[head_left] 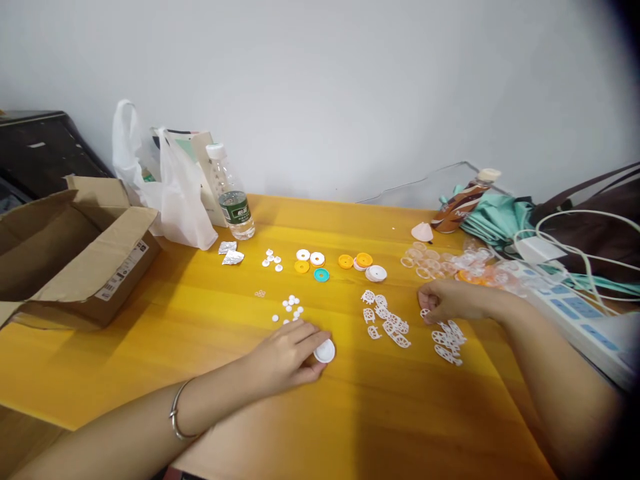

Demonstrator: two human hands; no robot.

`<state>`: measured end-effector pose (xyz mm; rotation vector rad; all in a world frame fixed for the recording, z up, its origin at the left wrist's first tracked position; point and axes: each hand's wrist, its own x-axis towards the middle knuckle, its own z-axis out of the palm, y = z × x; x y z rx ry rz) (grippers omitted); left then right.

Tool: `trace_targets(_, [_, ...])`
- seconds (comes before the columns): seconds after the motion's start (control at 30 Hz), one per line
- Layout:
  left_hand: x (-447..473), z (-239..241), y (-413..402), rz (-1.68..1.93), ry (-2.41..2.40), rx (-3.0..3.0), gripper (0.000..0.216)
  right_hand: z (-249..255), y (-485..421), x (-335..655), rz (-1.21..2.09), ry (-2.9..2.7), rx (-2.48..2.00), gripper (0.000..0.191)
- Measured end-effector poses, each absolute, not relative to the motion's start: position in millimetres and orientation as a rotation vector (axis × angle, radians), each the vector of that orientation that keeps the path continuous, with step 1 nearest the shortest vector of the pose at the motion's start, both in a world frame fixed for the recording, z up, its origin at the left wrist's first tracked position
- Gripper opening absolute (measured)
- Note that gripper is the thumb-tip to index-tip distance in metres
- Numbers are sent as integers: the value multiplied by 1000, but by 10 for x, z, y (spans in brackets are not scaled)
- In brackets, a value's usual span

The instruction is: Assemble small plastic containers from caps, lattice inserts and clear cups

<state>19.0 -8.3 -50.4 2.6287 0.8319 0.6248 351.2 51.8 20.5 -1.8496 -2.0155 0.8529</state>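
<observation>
Grips a white round part [325,351] in the left hand [287,355]; pinches a white openwork piece [425,313] in the right hand [446,299].
Cannot see the bottom of the open cardboard box [113,248] beside the white bag [179,203].

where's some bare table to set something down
Tabletop lies bare between the cardboard box and the left hand, and on the near side of the white openwork pieces. It is crowded at the right, where clear rings, a power strip and the right hand cluster.

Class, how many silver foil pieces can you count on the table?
2 in view: one foil piece in front of the water bottle, the other foil piece just nearer the camera; any beneath would be hidden.
</observation>
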Motion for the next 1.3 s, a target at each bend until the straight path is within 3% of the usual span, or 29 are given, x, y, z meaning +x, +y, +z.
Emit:
trace_targets(0.13, [186,-498,-81,617,824,2633,37,196,601,3503,1077,-2105,-1798,16])
trace_targets(0.43, [182,-480,-87,634,816,2631,52,304,551,2981,1240,-1614,-1284,31])
trace_targets(0.63, [332,-266,90,739,749,2677,26,213,532,2816,1142,-1365,-1166,27])
trace_targets(0.8, [711,-177,531,527,419,2890,26,203,453,2695,1249,-1287,-1088,27])
trace_targets(1.0, [973,-349,748,373,377,3046,24,233,377,2586,1319,-1229,-1048,28])
trace_targets(1.3, [827,-334,668,585,523,2883,20,184,311,2486,1385,-1317,-1001,22])
